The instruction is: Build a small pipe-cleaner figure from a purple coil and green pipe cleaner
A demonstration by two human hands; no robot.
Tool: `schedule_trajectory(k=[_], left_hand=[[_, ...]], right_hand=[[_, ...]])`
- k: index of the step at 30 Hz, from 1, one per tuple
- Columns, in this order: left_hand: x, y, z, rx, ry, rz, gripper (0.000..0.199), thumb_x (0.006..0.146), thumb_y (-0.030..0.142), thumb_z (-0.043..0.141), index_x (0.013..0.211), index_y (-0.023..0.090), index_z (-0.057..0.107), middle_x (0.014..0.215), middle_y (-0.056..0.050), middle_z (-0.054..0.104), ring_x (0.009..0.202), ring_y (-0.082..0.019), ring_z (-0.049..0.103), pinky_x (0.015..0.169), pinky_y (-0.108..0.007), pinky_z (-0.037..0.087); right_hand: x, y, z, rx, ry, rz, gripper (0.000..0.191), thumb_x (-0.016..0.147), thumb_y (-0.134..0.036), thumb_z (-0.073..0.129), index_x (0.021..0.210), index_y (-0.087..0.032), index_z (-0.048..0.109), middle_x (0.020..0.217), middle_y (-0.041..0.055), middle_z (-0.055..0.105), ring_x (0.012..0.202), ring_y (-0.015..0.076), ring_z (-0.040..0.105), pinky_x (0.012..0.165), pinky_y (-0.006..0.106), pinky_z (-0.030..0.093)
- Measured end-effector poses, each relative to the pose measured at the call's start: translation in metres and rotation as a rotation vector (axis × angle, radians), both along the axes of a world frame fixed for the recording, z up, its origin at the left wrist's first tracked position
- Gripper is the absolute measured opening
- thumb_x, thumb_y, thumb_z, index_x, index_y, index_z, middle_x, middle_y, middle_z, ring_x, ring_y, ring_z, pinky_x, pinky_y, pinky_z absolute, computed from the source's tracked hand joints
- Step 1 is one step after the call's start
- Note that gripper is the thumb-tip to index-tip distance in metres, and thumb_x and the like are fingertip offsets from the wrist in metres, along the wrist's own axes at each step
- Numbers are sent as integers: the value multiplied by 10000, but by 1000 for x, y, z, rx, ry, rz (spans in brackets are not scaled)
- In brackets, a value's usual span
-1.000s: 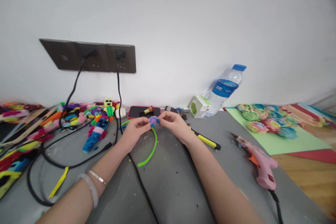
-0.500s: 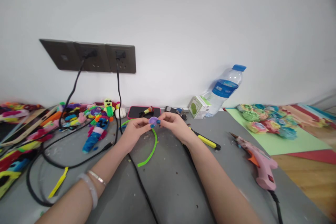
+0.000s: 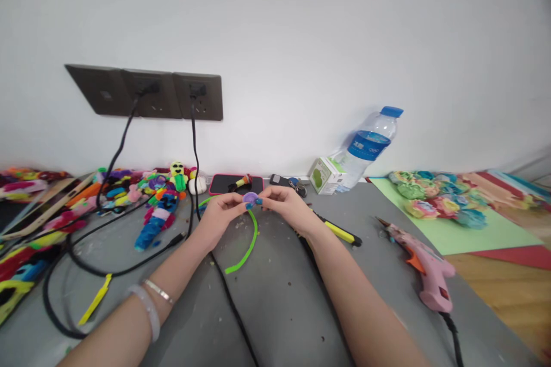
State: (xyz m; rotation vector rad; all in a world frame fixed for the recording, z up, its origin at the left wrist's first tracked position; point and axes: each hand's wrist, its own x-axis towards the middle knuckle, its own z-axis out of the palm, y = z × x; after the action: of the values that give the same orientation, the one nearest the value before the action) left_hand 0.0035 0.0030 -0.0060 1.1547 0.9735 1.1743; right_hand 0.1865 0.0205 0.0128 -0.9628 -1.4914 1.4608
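Note:
A small round purple coil is pinched between both hands above the grey table. My left hand grips its left side with thumb and forefinger. On its right side, the fingertips of my right hand press together on it. Below the hands a green pipe cleaner curves over the table, and its upper part passes behind my left hand. A phone with a pink edge lies just behind, with a small brown and yellow band on it.
Black cables cross the table at the left, near colourful fuzzy figures. To the right are a yellow cutter, a pink glue gun, a small box and a leaning bottle. Paper flowers lie on green paper.

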Motion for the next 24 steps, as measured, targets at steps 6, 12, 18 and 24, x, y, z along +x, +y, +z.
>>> schedule_trajectory(k=[6, 12, 18, 24], left_hand=[[0, 1, -2, 2, 19, 28, 231, 631, 364, 809, 696, 157, 729, 661, -15, 642, 626, -129, 530, 605, -235, 426], [0, 0, -1, -4, 12, 16, 221, 633, 353, 810, 693, 156, 731, 657, -9, 646, 624, -122, 528, 613, -233, 419], [1, 0, 1, -9, 1, 10, 240, 613, 371, 818, 689, 162, 727, 659, -16, 650, 635, -137, 542, 619, -245, 430], [0, 0, 0, -14, -3, 2, 227, 622, 360, 814, 707, 165, 735, 669, -11, 662, 635, -132, 548, 632, -246, 427]], right_hand=[[0, 0, -1, -12, -9, -12, 259, 648, -406, 773, 656, -166, 677, 654, -2, 617, 634, 127, 500, 639, 277, 364], [-1, 1, -3, -33, -13, -37, 274, 606, -412, 794, 630, -167, 673, 629, -8, 611, 612, 119, 483, 612, 265, 349], [-1, 1, -2, -43, -23, -36, 288, 606, -428, 797, 638, -166, 681, 622, -12, 607, 605, 117, 487, 610, 263, 359], [-1, 1, -2, -47, -20, -36, 284, 601, -423, 802, 640, -168, 684, 621, -12, 611, 610, 120, 492, 615, 263, 360]])
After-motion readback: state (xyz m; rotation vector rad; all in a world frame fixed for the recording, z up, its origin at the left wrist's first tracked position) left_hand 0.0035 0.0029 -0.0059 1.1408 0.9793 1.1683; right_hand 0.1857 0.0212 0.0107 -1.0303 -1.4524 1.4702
